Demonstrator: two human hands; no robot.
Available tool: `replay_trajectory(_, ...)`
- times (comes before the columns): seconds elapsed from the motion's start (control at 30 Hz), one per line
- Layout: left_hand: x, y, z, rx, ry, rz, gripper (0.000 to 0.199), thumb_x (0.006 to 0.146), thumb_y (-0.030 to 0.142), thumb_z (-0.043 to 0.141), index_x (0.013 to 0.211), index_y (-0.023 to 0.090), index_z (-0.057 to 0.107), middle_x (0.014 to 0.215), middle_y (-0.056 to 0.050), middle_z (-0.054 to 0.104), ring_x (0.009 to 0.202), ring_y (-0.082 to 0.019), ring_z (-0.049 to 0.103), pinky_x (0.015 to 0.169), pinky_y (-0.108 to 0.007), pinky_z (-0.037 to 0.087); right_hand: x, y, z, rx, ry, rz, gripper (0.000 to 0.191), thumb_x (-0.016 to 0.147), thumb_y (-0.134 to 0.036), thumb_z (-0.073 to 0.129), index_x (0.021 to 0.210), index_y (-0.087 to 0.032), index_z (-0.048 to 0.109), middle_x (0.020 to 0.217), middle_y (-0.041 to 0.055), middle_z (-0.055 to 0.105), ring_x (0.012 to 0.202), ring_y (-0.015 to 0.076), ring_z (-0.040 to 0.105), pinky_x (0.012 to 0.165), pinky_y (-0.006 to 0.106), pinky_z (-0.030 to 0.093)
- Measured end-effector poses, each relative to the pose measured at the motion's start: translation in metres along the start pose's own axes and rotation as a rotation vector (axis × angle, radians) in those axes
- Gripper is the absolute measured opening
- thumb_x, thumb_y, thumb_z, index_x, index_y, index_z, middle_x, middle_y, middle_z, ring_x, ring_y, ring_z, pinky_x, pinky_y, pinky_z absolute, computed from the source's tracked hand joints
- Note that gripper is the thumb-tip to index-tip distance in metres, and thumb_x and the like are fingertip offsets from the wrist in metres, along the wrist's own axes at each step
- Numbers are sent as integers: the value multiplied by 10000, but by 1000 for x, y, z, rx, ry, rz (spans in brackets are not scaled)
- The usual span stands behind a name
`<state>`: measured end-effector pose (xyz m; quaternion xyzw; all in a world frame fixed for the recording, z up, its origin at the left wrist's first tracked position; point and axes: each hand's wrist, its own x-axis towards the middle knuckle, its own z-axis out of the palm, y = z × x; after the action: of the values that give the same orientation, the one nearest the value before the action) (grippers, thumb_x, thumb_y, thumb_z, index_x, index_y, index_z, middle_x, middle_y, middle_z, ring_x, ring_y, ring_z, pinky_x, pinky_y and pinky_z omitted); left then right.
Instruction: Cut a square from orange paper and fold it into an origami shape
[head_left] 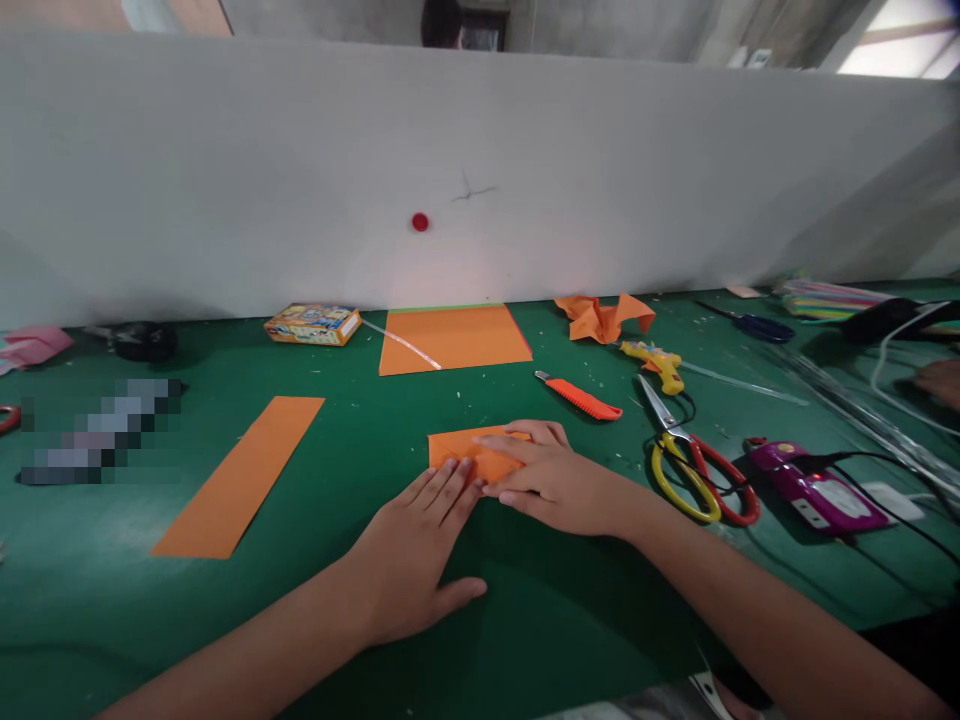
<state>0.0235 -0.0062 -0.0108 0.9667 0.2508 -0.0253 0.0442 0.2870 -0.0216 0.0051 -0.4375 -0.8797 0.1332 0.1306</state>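
A small orange sheet of paper, which looks folded, lies on the green table top. My left hand rests flat with its fingertips on the paper's lower left edge and its thumb spread out to the right. From the right, my right hand reaches over the same paper, its fingers stretched apart and pressing on it. The fingers of both hands nearly meet and hide much of the sheet. Left of them lies an orange paper strip. Beyond my hands is an orange utility knife.
At right are scissors, a yellow glue gun, a purple power socket with cables, and a screwdriver. Toward the white partition lie a small box, stacked coloured paper and crumpled orange paper. A person's head shows beyond.
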Motion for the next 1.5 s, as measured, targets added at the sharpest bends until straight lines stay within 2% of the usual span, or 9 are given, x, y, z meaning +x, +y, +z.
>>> replay_trajectory(0.17,-1,-1,3,9,30,8,908,976,692,430,1653,147,166,1695,-147,197,1570,-314,204,1277,-471,198,0,5,1,8,-24,-13,328,1053,-427,486,1192,-370,777,1615,-34,447,1436,355,328,1131,600,294)
replay_trajectory(0.3,-1,-1,3,4,35,11,901,974,696,430,1649,150,188,1690,-148,215,1568,-311,210,1277,-470,199,1,7,0,25,-54,8,334,1048,-453,485,1194,-381,777,1632,-37,420,1459,365,304,1146,610,276)
replay_trajectory(0.47,0,-1,0,3,-2,-5,892,981,706,399,1634,121,238,1683,-162,224,1567,-319,212,1272,-485,210,0,10,-7,140,-112,114,357,1038,-501,486,1037,-385,824,1669,-72,341,1518,373,216,1178,648,220)
replay_trajectory(0.57,-1,-1,1,5,14,3,893,982,705,402,1637,122,230,1682,-162,234,1566,-320,216,1274,-474,210,-2,13,-13,199,-156,184,373,1021,-523,507,948,-360,834,1686,-91,288,1539,390,154,1185,676,195)
replay_trajectory(0.73,-2,-3,4,22,56,19,885,987,698,400,1651,156,181,1688,-147,233,1563,-319,229,1271,-473,217,-5,19,-19,227,-170,231,388,986,-603,525,940,-376,836,1677,-117,297,1545,414,127,1191,687,188)
replay_trajectory(0.93,0,-1,1,14,-10,-4,893,990,708,372,1629,97,246,1690,-170,190,1569,-333,199,1273,-486,206,-8,25,-27,215,-202,271,375,957,-624,568,895,-380,845,1687,-120,264,1556,427,97,1208,690,119)
replay_trajectory(1.13,0,-1,3,-7,23,-10,885,988,716,370,1645,147,207,1704,-136,176,1570,-319,201,1282,-454,181,-11,30,-39,234,-263,314,431,892,-718,593,895,-373,851,1688,-128,241,1559,454,53,1217,693,79)
replay_trajectory(1.33,0,0,-1,-7,-26,-15,887,995,712,358,1636,112,232,1696,-156,172,1572,-324,188,1277,-467,191,-18,39,-40,202,-276,347,360,902,-675,614,911,-403,850,1681,-144,244,1553,470,70,1183,734,175)
replay_trajectory(1.5,0,-1,-1,-9,19,-4,879,993,706,377,1637,126,235,1691,-157,204,1564,-330,220,1274,-465,199,-20,48,-38,191,-293,330,342,918,-686,587,971,-455,834,1674,-139,262,1550,464,128,1148,751,258)
